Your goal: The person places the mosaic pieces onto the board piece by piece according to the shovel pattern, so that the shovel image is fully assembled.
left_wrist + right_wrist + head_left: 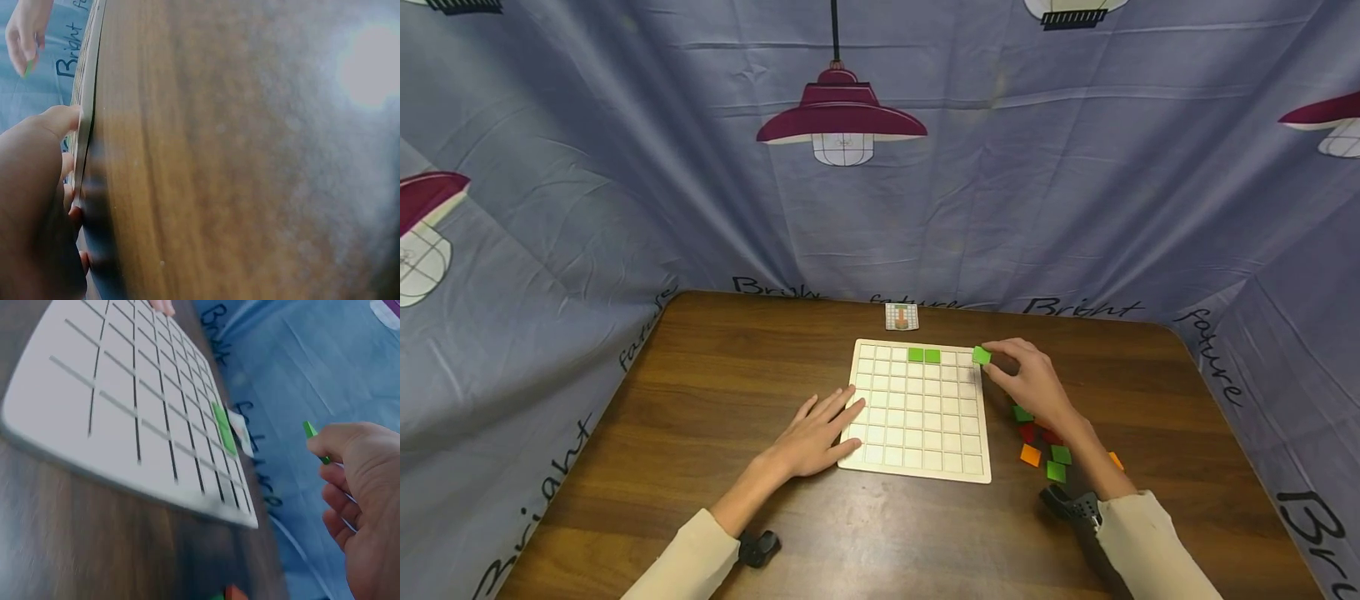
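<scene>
In the head view, the wooden tabletop (737, 358) carries a gridded board (922, 417), and a small pattern card (901, 317) lies between the board's far edge and the tabletop's far edge. The left hand (816, 437) rests with fingers spread and fairly straight over the board's left edge; should it push sideways, the board could slide. The right hand (1028, 379) pinches a green tile (981, 356) between thumb and fingers at the board's far right corner. Two seated green tiles (923, 356) lie side by side along the board's far edge; a low pass of the hand might knock them askew. Off the board's right edge lie loose green, orange and red tiles (1031, 455), some partly hidden by the right forearm, which could scatter them if it dropped. In the left wrist view, the left thumb touches the board's rim, while the other fingers are partly hidden. In the right wrist view, the pinched tile shows nearly edge-on against the curtain (312, 356), apart from the board; so narrow a hold could let it twist or slip if the pinch loosened.
</scene>
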Motion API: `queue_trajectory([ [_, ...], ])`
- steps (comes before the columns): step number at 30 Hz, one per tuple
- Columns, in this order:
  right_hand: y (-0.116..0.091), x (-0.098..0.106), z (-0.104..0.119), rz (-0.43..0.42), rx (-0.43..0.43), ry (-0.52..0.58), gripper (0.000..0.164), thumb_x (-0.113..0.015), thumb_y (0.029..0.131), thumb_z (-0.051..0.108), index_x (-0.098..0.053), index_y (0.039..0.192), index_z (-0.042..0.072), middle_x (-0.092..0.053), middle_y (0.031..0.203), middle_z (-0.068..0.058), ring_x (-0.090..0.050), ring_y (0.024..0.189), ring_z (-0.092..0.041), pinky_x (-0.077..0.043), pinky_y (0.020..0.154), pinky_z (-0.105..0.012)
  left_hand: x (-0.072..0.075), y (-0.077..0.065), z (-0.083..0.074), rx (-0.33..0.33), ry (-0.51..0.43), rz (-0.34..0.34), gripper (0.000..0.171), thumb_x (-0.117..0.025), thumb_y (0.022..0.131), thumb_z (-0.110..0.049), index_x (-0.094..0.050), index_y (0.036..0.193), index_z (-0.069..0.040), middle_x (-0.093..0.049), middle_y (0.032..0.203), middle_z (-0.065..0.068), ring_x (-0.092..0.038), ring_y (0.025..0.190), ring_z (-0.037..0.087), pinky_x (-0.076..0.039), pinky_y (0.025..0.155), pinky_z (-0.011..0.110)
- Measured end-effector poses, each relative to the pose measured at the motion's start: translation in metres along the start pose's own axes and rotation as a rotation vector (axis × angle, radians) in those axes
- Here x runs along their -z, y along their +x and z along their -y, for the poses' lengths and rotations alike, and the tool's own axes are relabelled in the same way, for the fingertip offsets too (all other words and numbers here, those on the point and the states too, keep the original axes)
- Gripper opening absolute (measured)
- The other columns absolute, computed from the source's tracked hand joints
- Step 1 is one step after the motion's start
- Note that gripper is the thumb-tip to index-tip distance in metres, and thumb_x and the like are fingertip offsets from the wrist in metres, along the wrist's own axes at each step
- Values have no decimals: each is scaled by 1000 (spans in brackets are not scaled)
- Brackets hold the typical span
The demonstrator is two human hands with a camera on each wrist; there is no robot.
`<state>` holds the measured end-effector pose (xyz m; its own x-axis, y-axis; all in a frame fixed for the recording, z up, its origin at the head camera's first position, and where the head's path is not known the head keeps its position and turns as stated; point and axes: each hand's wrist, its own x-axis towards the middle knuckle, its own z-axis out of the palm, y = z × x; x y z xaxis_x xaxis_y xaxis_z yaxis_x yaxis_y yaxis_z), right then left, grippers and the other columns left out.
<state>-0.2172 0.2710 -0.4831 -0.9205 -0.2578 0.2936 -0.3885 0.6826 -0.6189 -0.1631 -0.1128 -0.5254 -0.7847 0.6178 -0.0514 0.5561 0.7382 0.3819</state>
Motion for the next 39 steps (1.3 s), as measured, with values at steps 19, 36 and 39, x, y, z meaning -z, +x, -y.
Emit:
queue_trajectory([
  [19, 65, -88, 33, 219, 4, 18, 35, -71, 93, 11, -68, 127, 4, -62, 126, -14, -56, 116, -34, -47, 93, -51, 0, 1, -2, 22, 82, 7, 65, -43, 105, -49, -27, 160, -18, -18, 165, 9, -17, 150, 28, -15, 116, 58],
  [36, 75, -100, 29, 253, -14, -61, 32, -70, 93, 14, -71, 124, 6, -64, 122, -13, -54, 109, -33, -44, 87, -46, 2, 2, -2, 42, 89, 31, 65, -42, 105, -51, -26, 160, -20, -16, 166, 6, -17, 150, 27, -13, 116, 60],
  [39, 77, -101, 27, 252, -18, -81, 32, -70, 93, 15, -71, 123, 7, -64, 123, -13, -53, 112, -34, -41, 91, -50, 1, 2, -2, 41, 89, 31, 65, -42, 105, -50, -26, 160, -20, -16, 166, 5, -17, 150, 27, -14, 116, 60],
])
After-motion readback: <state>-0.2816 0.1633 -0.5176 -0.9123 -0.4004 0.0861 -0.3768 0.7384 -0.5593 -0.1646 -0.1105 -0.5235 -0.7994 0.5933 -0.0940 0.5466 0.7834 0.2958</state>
